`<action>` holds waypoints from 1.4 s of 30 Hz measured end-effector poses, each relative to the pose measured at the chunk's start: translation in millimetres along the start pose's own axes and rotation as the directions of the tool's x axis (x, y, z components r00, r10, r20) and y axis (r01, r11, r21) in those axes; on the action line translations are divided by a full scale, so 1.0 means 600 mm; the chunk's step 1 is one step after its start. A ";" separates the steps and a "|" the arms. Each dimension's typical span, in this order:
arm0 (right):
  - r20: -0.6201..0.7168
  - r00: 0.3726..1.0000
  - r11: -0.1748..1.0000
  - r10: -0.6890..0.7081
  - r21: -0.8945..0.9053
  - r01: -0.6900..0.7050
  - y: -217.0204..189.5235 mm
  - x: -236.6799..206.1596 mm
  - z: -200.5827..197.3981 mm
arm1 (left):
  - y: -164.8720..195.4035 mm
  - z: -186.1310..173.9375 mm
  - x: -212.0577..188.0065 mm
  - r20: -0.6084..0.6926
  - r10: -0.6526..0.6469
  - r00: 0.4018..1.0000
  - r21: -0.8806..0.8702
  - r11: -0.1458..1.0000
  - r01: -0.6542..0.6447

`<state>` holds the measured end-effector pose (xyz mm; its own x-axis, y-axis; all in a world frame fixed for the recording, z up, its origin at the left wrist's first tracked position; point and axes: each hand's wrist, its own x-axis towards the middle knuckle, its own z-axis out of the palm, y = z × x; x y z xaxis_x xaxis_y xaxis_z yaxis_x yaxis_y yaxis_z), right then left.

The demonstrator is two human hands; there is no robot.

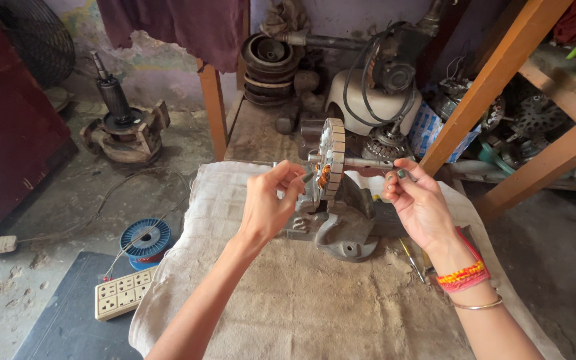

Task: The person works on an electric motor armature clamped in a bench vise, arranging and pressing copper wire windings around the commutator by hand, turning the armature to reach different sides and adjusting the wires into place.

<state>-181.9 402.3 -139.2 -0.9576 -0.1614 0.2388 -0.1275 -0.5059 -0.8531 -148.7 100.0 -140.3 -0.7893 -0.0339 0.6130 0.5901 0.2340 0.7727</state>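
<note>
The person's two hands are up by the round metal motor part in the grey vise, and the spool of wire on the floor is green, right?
Not quite. The head view shows the spool of wire is blue, not green. The rest holds: the left hand and right hand are both raised beside the round metal motor part clamped in the grey vise.

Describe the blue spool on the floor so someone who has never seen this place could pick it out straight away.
Start at the cloth-covered table and look down to the floor by its left edge. There, just above a cream power strip, lies the blue spool. It is the only round blue thing on that floor, with a thin wire trailing off it.
</note>
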 end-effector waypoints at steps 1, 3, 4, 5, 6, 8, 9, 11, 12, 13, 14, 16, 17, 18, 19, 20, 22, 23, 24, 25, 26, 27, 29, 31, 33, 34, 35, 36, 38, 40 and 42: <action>0.000 1.000 1.000 -0.004 0.014 0.004 0.001 0.001 -0.002 | 0.002 0.000 0.001 -0.003 0.003 1.000 0.009 1.000 -0.003; -0.010 1.000 1.000 -0.007 0.025 0.007 0.001 0.002 -0.004 | 0.006 0.001 0.004 -0.014 0.006 1.000 0.030 1.000 -0.006; -0.020 1.000 1.000 -0.006 0.024 0.006 0.002 0.003 -0.006 | 0.008 0.001 0.004 -0.020 0.005 1.000 0.044 0.999 -0.004; -0.030 1.000 1.000 -0.006 0.023 0.006 0.003 0.004 -0.008 | 0.010 0.002 0.005 -0.026 0.005 1.000 0.059 0.998 -0.004; -0.039 0.999 1.000 -0.008 0.021 0.009 0.005 0.005 -0.010 | 0.012 0.002 0.006 -0.026 -0.031 0.999 0.079 0.996 0.033; -0.059 0.998 1.000 -0.011 0.018 0.012 0.010 0.009 -0.016 | 0.016 0.003 0.008 -0.025 -0.106 0.994 0.120 0.987 0.108; -0.063 0.998 0.999 -0.018 0.029 0.019 0.014 0.011 -0.021 | 0.018 0.003 0.009 -0.027 -0.096 0.995 0.144 0.985 0.098; -0.070 0.997 0.998 -0.029 0.048 0.032 0.020 0.016 -0.033 | 0.021 0.005 0.012 -0.031 -0.076 0.997 0.191 0.978 0.080; -0.106 0.994 0.997 -0.037 0.058 0.043 0.023 0.019 -0.042 | 0.022 0.004 0.013 -0.016 -0.062 0.998 0.194 0.979 0.064; -0.143 0.989 0.996 -0.047 0.068 0.057 0.026 0.022 -0.050 | 0.023 0.003 0.015 0.001 -0.046 0.999 0.197 0.979 0.045; -0.179 0.982 0.994 -0.057 0.077 0.071 0.029 0.024 -0.060 | 0.024 0.001 0.016 0.018 -0.030 0.999 0.199 0.980 0.026; -0.221 0.973 0.986 -0.071 0.135 0.102 0.035 0.027 -0.081 | 0.025 -0.003 0.017 0.034 -0.075 0.997 0.191 0.979 0.067; -0.242 0.967 0.979 -0.077 0.164 0.119 0.038 0.028 -0.093 | 0.025 -0.006 0.017 0.042 -0.097 0.994 0.187 0.978 0.088; -0.271 0.960 0.980 -0.069 0.164 0.117 0.042 0.028 -0.103 | 0.025 -0.007 0.017 0.049 -0.064 0.997 0.178 0.983 0.054; -0.301 0.952 0.980 -0.061 0.163 0.115 0.045 0.027 -0.113 | 0.026 -0.009 0.017 0.055 -0.031 0.998 0.167 0.986 0.021; -0.330 0.942 0.980 -0.054 0.163 0.113 0.048 0.027 -0.122 | 0.027 -0.009 0.016 0.062 0.003 0.998 0.156 0.988 -0.012; -0.376 0.926 0.972 -0.035 0.203 0.119 0.055 0.025 -0.136 | 0.029 -0.010 0.015 0.033 0.035 0.999 0.129 0.991 -0.039; -0.397 0.917 0.967 -0.025 0.225 0.124 0.058 0.025 -0.140 | 0.030 -0.010 0.014 0.018 0.052 0.998 0.117 0.992 -0.054; -0.418 0.908 0.963 -0.007 0.242 0.119 0.061 0.025 -0.143 | 0.031 -0.011 0.014 0.020 0.041 0.999 0.117 0.992 -0.043; -0.438 0.899 0.959 0.012 0.258 0.113 0.065 0.025 -0.145 | 0.032 -0.011 0.013 0.021 0.030 0.999 0.117 0.993 -0.032; -0.457 0.889 0.956 0.031 0.274 0.108 0.068 0.025 -0.145 | 0.032 -0.011 0.012 0.021 0.019 1.000 0.116 0.993 -0.021; -0.447 0.894 0.951 0.038 0.290 0.105 0.071 0.025 -0.145 | 0.032 -0.011 0.011 0.019 0.029 0.999 0.124 0.992 -0.031; -0.428 0.903 0.942 0.051 0.322 0.099 0.078 0.027 -0.144 | 0.031 -0.010 0.006 0.016 0.051 0.999 0.142 0.988 -0.053; -0.448 0.891 0.931 0.069 0.349 0.104 0.085 0.028 -0.146 | 0.029 -0.007 -0.003 -0.018 0.091 0.996 0.215 0.973 -0.085; -0.470 0.877 0.922 0.094 0.375 0.102 0.091 0.027 -0.152 | 0.026 -0.002 -0.012 -0.039 0.102 0.994 0.239 0.967 -0.090; -0.482 0.869 0.916 0.115 0.389 0.094 0.095 0.026 -0.157 | 0.025 0.000 -0.016 -0.043 0.089 0.995 0.230 0.970 -0.077; -0.492 0.860 0.911 0.136 0.404 0.087 0.099 0.024 -0.162 | 0.025 0.001 -0.020 -0.049 0.076 0.996 0.221 0.973 -0.063; -0.476 0.867 0.905 0.149 0.419 0.074 0.102 0.022 -0.165 | 0.025 0.002 -0.024 -0.050 0.075 0.996 0.209 0.976 -0.063; -0.442 0.879 0.892 0.177 0.450 0.047 0.110 0.017 -0.168 | 0.027 0.003 -0.030 -0.052 0.072 0.996 0.185 0.981 -0.061; -0.449 0.863 0.885 0.233 0.466 0.003 0.116 0.013 -0.170 | 0.031 0.008 -0.034 -0.096 0.123 0.988 0.188 0.977 -0.103; -0.466 0.830 0.869 0.306 0.494 -0.042 0.113 0.003 -0.155 | 0.034 0.018 -0.034 -0.149 0.168 0.974 0.232 0.964 -0.131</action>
<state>-216.2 446.7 -239.9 -0.9544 0.1067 -0.2788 0.0574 -0.8510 -0.5220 -122.4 116.1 -138.8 -0.6444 -0.1385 0.7520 0.6328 0.4555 0.6262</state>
